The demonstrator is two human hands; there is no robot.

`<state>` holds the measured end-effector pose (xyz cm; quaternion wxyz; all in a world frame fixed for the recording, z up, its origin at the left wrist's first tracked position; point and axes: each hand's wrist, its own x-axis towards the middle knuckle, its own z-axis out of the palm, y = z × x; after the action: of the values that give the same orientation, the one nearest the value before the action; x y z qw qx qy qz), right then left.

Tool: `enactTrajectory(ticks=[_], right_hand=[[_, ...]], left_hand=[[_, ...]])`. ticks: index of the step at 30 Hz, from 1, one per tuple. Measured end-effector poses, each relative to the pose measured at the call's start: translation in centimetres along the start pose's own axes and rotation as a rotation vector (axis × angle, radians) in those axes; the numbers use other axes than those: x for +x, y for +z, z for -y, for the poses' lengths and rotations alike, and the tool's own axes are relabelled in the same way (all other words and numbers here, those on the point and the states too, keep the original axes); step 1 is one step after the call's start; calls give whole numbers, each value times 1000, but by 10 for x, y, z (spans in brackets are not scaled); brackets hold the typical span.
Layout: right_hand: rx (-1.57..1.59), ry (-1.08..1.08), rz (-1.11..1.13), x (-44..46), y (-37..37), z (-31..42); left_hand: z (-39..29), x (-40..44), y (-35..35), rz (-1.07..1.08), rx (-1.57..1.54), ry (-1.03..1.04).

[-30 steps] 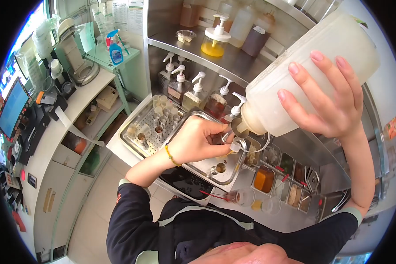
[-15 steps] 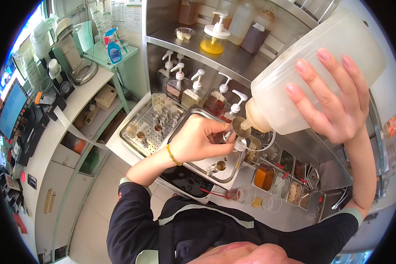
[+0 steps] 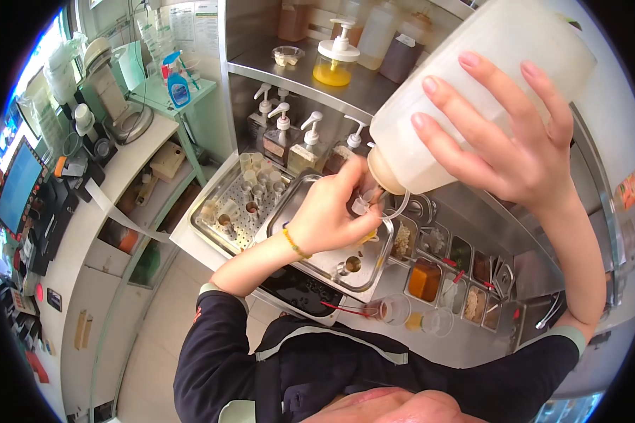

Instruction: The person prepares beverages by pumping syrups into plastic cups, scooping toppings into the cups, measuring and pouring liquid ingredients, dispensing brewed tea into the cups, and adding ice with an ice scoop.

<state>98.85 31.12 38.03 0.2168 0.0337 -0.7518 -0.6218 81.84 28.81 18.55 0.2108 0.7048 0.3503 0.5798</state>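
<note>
My right hand grips a large translucent plastic bottle, tilted with its mouth down and to the left. The fingers spread along the bottle's side. Just under the bottle's neck, my left hand pinches a small measuring cup, largely covered by fingers and the bottle's mouth. Another metal jigger lies on the steel tray below. Whether liquid is flowing cannot be made out.
Several pump bottles line the back of the counter. On the left, a perforated tray carries small cups. Topping containers and clear plastic cups stand to the right. A shelf above holds a yellow pump jar.
The bottle and my right hand have moved left and slightly up. The bottle's mouth now sits closer to my left hand, whose fingers hide more of the measuring cup.
</note>
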Motion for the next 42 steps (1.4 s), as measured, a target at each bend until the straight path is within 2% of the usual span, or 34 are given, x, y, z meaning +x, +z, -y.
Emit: enactTrajectory(ticks=[1,3,6,8,11,15,16,17,19,20,21,22,24,26,30,42], right_hand=[[-66,-25,11,6,-1,0],[-66,6,-33,4,4,7],[-110,-1,-83,6,10,11],[-159,-25,-70,4,8,11],[-74,41,72,-3,2,7],[487,398,419,-29,-29,-16],[637,533,424,-36,-34,-15],[876,755,343,-47,-35,-10],[1414,1167,-89,-59,-18,26],[1629,1289,-225,-61,-11,50],[1885,1420,-198,-68,-4,63],[1946,1539,-414,-61,1,77],[1903,1570,-429,-55,-2,76],[1865,1600,-501,-54,-1,76],[1778,1546,-442,-60,-1,63],[1590,1500,-449,-38,-3,51]], left_hand=[[1,3,8,-67,-34,10],[2,9,8,-50,-35,30],[15,9,21,-51,-208,35],[19,7,31,-120,-270,54],[23,5,37,-160,-316,64],[18,6,41,-141,-411,-42],[18,5,40,-139,-384,-28],[18,5,40,-137,-359,-14],[14,4,42,-126,-315,-3],[10,4,43,-110,-284,-4],[7,5,43,-93,-248,-3],[10,7,45,-107,-211,54],[17,10,48,-138,-134,161],[8,6,45,-126,-143,106],[-2,1,38,-137,-40,61],[-11,-11,45,-141,-69,13]])
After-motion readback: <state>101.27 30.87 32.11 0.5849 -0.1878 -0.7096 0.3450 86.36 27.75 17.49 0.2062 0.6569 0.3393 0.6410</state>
